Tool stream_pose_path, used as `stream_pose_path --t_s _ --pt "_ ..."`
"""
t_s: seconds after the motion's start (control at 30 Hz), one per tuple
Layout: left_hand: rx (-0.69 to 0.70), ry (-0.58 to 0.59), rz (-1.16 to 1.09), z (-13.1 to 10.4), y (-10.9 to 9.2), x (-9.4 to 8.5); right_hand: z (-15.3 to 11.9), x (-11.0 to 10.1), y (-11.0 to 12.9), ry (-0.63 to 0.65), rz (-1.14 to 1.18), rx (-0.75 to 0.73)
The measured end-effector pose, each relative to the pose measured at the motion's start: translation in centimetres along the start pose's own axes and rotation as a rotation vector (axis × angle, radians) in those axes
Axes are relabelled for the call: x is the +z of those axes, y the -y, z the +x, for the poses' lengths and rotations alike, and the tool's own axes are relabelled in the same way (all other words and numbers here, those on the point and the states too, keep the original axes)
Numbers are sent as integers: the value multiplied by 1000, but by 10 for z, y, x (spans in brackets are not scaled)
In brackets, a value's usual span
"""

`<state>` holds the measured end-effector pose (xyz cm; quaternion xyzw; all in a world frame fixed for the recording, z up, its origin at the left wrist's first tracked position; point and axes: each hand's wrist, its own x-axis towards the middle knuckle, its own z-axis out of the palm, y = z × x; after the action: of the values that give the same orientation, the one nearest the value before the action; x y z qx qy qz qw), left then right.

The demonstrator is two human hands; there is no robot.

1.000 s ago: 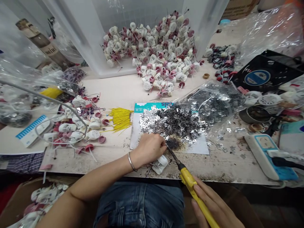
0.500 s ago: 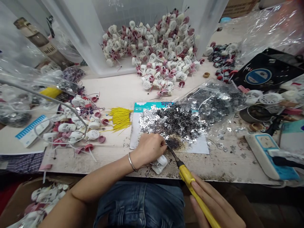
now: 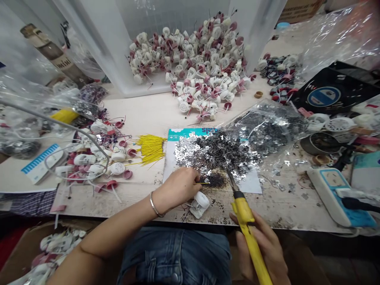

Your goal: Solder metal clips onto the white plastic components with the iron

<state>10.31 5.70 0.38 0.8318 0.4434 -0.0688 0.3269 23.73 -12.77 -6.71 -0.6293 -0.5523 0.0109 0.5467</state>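
My left hand [image 3: 184,183] pinches a short yellow wire [image 3: 203,183], whose free end points right over a dark brown patch of residue [image 3: 218,180]. In my right hand [image 3: 264,245] is a soldering iron [image 3: 244,209] with a yellow handle. Its metal tip reaches the lower edge of a heap of small silver and black metal pieces [image 3: 228,152], which lies on a white and teal sheet [image 3: 172,168]. Just below my left hand, a white plastic part [image 3: 200,206] with thin wires lies on the table. A bundle of yellow wires [image 3: 151,149] is left of the sheet.
A clear plastic bin [image 3: 114,75] at the back spills white and pink parts [image 3: 204,75]. More such parts [image 3: 117,168] lie at left beside a looped grey cable [image 3: 74,128]. At right are a plastic bag of metal pieces [image 3: 270,126], a metal cup [image 3: 317,143] and a power strip [image 3: 338,198].
The soldering iron has moved right, away from my left hand, and its tip now meets the metal pieces. My left hand has shifted slightly left, and the yellow wire in it now shows.
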Motion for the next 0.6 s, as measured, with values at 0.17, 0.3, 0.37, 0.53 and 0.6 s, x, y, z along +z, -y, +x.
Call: stream_pose_path --t_s 0.17,0.3,0.37,0.53,0.6 --pt "146 19 -150 -20 -8 -1 18 33 2 -112 53 -17" --pt "306 -199 -479 -25 -7 9 32 45 13 -70 152 62" --pt "307 -350 -618 -25 -2 10 35 46 16 -63 191 69" --pt "451 -609 -457 -34 20 1 32 53 9 155 105 -116" --pt "560 -631 -247 -45 32 -4 31 58 6 172 83 -105"
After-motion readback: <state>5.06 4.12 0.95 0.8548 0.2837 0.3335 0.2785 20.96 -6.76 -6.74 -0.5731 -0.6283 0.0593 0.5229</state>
